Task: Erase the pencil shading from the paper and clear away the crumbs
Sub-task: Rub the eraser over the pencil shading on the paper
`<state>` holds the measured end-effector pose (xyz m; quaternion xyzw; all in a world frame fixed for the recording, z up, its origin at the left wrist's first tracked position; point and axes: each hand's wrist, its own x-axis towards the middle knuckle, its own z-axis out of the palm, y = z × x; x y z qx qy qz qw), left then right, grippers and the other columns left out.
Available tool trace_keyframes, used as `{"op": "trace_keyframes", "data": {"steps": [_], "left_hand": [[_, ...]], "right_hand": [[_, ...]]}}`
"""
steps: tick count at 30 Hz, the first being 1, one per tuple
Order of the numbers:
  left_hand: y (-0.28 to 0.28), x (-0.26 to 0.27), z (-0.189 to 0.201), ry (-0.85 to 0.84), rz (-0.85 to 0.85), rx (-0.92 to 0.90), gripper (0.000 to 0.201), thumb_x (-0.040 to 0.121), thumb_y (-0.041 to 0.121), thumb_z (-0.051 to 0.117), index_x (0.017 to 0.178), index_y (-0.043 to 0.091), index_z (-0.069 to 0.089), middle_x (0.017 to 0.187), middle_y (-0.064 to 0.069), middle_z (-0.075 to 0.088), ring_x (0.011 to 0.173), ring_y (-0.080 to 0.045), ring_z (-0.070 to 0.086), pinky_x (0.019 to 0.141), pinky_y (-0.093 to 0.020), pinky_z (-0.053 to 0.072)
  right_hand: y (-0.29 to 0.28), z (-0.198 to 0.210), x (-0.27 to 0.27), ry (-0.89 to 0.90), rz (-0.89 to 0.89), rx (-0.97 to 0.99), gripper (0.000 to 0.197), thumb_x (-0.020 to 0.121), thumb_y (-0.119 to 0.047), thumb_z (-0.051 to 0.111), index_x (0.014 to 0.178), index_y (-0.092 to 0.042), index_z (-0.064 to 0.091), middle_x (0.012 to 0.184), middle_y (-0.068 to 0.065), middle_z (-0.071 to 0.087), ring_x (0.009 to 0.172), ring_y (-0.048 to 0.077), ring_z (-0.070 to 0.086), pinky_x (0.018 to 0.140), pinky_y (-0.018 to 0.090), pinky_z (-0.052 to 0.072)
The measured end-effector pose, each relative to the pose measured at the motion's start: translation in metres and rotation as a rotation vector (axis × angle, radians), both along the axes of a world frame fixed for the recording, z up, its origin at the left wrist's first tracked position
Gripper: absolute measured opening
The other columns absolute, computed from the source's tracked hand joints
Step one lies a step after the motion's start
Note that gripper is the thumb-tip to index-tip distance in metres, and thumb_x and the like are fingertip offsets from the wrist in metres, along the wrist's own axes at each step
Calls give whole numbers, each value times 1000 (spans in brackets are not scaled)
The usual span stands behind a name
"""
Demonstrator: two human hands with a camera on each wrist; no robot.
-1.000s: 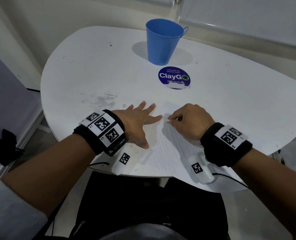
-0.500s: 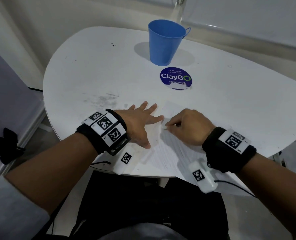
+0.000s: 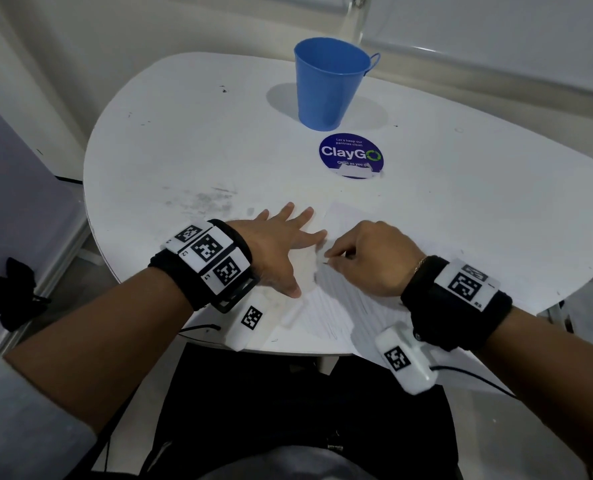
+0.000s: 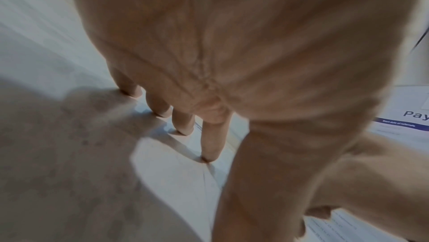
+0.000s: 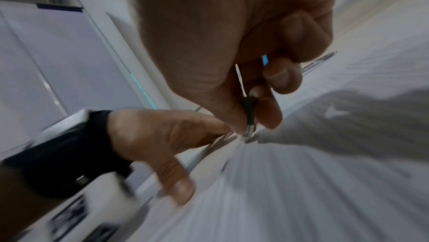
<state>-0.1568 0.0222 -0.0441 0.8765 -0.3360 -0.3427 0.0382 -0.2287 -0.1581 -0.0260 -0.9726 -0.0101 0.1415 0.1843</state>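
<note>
Just left of the right hand [image 3: 374, 258]: left hand [image 3: 281, 247] flat, fingers [image 4: 210, 141] straight and spread, pressing paper [image 3: 326, 313] onto table [image 3: 184, 150]. Right hand curled, pinching a thin dark-tipped tool [image 5: 248, 115], type unclear, tip touching paper right beside left index finger. Pencil shading [image 3: 329, 306] streaked on paper below that tip, toward near table edge. Beyond both hands, well apart: sticker [image 3: 351, 155], then blue cup [image 3: 329, 84] upright.

The right hand [image 3: 374, 258] hides most of the thin tool [image 5: 249, 115] it pinches.
</note>
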Motion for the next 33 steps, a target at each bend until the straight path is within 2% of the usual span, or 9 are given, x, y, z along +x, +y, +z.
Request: {"op": "trace_keyframes", "data": {"steps": [3, 7, 12, 16, 20, 25, 28, 30, 33], "left_hand": [[1, 1, -3, 0, 2, 3, 108, 84, 46, 74, 155, 53, -7, 162, 18, -29, 147, -9, -34, 125, -45, -10], [0, 1, -3, 2, 1, -1, 108, 83, 46, 75, 156, 51, -5, 162, 18, -28, 147, -10, -34, 125, -45, -10], [1, 1, -4, 0, -2, -12, 108, 84, 46, 75, 155, 52, -6, 162, 18, -28, 147, -8, -33, 125, -43, -12], [0, 0, 0, 0, 7, -6, 108, 84, 45, 75, 157, 50, -5, 162, 18, -28, 146, -8, -34, 125, -42, -12], [-1, -1, 0, -10, -4, 7, 107, 85, 46, 73, 156, 51, -7, 163, 16, -28, 147, -9, -33, 125, -43, -11], [-1, -2, 4, -4, 3, 3, 106, 86, 44, 74, 158, 48, -5, 163, 16, -28, 147, -9, -33, 124, -41, -12], [-1, -1, 3, 3, -1, 8, 107, 86, 45, 74, 157, 49, -6, 162, 16, -28, 147, -9, -33, 124, -41, -13], [-1, -2, 2, -8, -3, 7, 106, 86, 45, 73, 157, 48, -6, 162, 17, -28, 147, -9, -33, 124, -41, -13], [0, -3, 1, -21, -3, -18, 101, 90, 46, 69, 158, 46, -5, 163, 16, -27, 148, -9, -31, 124, -39, -12]], "right_hand": [[-9, 1, 11, -45, -137, 4, 17, 91, -33, 62, 98, -35, 77, 99, -12, 73, 92, 16, 65, 81, 29, 51], [0, -1, 1, -7, -15, 53, 17, 91, -29, 62, 95, -31, 78, 89, -12, 75, 85, 13, 67, 80, 32, 55], [-10, 1, 12, -50, -133, 16, 17, 92, -32, 62, 96, -32, 78, 97, -13, 73, 91, 15, 65, 80, 29, 52], [3, 1, 0, 16, 21, 23, 18, 93, -31, 61, 97, -31, 78, 91, -14, 74, 86, 13, 66, 80, 31, 54], [-6, 4, 14, -61, -125, -37, 17, 92, -34, 61, 99, -34, 76, 99, -11, 72, 90, 15, 64, 76, 27, 47], [5, 2, -3, -27, 11, -65, 20, 94, -32, 58, 103, -34, 76, 99, -13, 73, 91, 14, 65, 78, 27, 50], [-1, 4, -2, -71, -54, -58, 20, 94, -33, 58, 103, -35, 76, 99, -15, 72, 92, 14, 64, 78, 28, 49], [-1, 5, -5, -50, -45, -11, 19, 94, -32, 59, 103, -34, 76, 96, -15, 72, 89, 12, 65, 78, 28, 50], [2, 2, -8, -35, -46, -43, 20, 94, -32, 59, 104, -34, 76, 101, -15, 72, 93, 13, 65, 77, 25, 47]]}}
